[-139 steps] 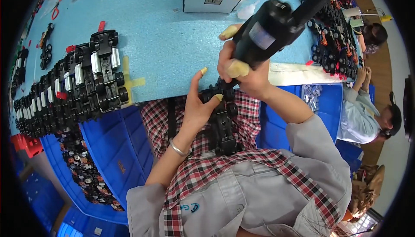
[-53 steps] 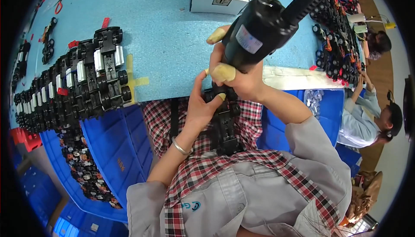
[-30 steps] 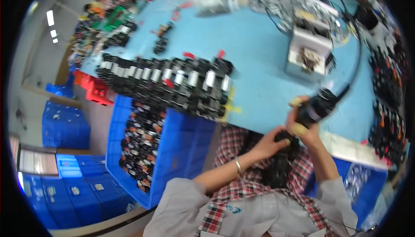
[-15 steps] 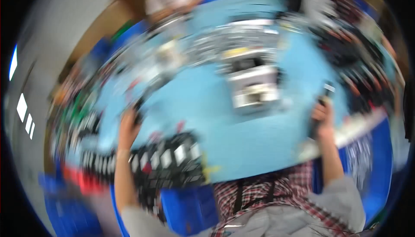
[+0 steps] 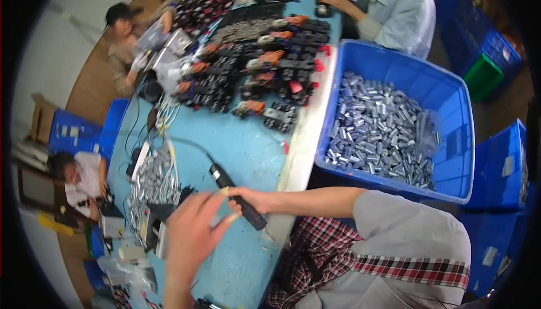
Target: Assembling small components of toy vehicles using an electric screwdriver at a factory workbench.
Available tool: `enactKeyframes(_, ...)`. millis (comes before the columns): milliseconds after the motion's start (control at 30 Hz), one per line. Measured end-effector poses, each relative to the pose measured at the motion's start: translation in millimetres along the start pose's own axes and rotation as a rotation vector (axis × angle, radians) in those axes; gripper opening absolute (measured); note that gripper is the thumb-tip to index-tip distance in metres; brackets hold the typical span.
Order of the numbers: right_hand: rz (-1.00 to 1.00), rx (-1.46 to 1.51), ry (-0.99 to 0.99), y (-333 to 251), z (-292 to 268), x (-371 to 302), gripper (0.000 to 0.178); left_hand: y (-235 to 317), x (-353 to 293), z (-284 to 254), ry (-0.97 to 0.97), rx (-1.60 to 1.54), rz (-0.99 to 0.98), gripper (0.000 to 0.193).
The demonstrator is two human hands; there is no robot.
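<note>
My right hand (image 5: pixel 252 198) is closed around a black electric screwdriver (image 5: pixel 228 186) that lies low over the light-blue table (image 5: pixel 253 151), its cable trailing off to the left. My left hand (image 5: pixel 191 234) hovers close to the camera just left of the tool, fingers spread, yellow tape on the fingertips, holding nothing. My right forearm reaches in from a grey sleeve (image 5: pixel 414 224) over a plaid apron (image 5: pixel 332 252).
A large blue bin (image 5: pixel 451 112) filled with small silver cylinders stands right of the table. A heap of black toy car chassis (image 5: pixel 265 67) covers the far table. Silver parts (image 5: pixel 152 176) lie at left. Other people sit at top right (image 5: pixel 389 5), top left (image 5: pixel 121 38) and left (image 5: pixel 79 176).
The view has swung round to the right. My hands left the chassis in my lap; the screwdriver came down from upright to low over the table, and my left hand now holds nothing.
</note>
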State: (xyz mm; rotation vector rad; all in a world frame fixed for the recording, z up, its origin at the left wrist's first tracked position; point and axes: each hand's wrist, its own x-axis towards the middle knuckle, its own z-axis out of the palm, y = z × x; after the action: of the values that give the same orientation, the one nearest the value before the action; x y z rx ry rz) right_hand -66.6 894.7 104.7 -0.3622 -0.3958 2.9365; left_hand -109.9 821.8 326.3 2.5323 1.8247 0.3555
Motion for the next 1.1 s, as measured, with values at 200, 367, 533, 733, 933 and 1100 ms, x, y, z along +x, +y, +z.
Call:
enactKeyframes(200,0.171,-0.23,0.002,3,20,-7,0.03,-5,157,199,0.099,0.27,-0.312,0.04)
enactKeyframes(367,0.046,-0.14,-0.059,7,0,12,0.034,-2,173,234,0.198,0.414,-0.31,0.039)
enactKeyframes(533,0.032,-0.263,-0.11,18,10,7,0.029,-20,125,189,0.26,0.332,-0.22,0.03)
enactKeyframes(733,0.049,-0.091,-0.233,15,-7,3,0.019,26,-7,37,0.754,-0.52,-0.52,0.034)
enactKeyframes(933,-0.059,-0.447,-0.017,1,17,-11,0.023,111,-212,-22,1.233,-0.83,-0.617,0.056)
enactKeyframes(1100,-0.392,-0.576,-0.385,16,133,8,0.022,141,-284,53,1.384,-0.941,-1.094,0.043)
